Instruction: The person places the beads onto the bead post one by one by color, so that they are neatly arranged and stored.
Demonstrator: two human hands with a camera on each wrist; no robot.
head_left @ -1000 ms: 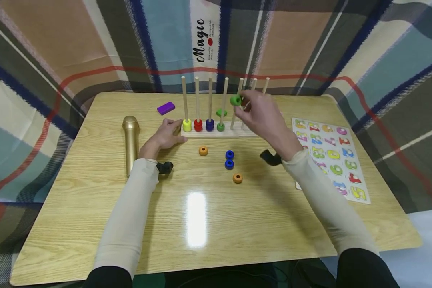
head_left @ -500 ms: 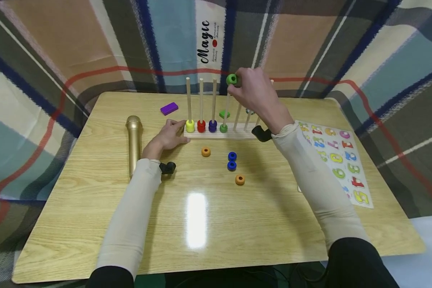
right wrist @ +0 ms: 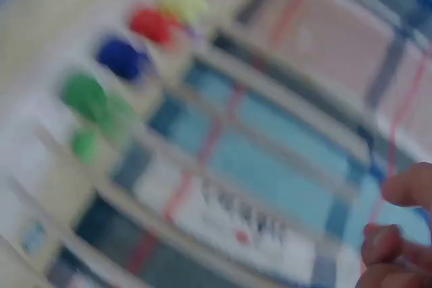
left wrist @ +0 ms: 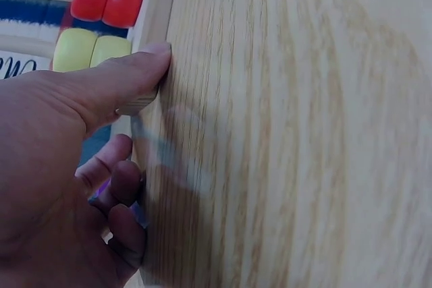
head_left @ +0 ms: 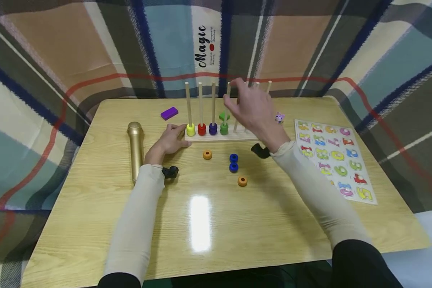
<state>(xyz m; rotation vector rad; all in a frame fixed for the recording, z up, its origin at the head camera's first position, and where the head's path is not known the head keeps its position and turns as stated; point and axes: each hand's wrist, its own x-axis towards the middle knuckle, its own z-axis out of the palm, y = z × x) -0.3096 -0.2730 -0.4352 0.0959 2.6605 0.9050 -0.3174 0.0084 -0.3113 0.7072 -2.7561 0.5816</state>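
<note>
A wooden bead stacking rack (head_left: 219,137) with upright pegs stands at the table's far side. Yellow beads (head_left: 190,130), red beads (head_left: 201,129), dark blue beads (head_left: 213,129) and green beads (head_left: 224,128) sit at the bottoms of its left pegs. My left hand (head_left: 170,140) grips the rack's left end; in the left wrist view the thumb (left wrist: 138,72) presses on the base beside the yellow beads. My right hand (head_left: 253,106) is by the top of the green beads' peg, thumb and forefinger spread apart with nothing between them. It hides parts of the right pegs.
Loose on the table lie an orange bead (head_left: 207,155), another orange bead (head_left: 242,181) and two blue beads (head_left: 233,167). A gold microphone-shaped object (head_left: 136,150) is at left, a purple block (head_left: 169,113) behind, a number sheet (head_left: 340,160) and small pink figure (head_left: 279,117) at right.
My right hand raised a green bead to the fourth peg's top and let it go; the green stack there is now taller. My left hand has stayed on the rack's end.
</note>
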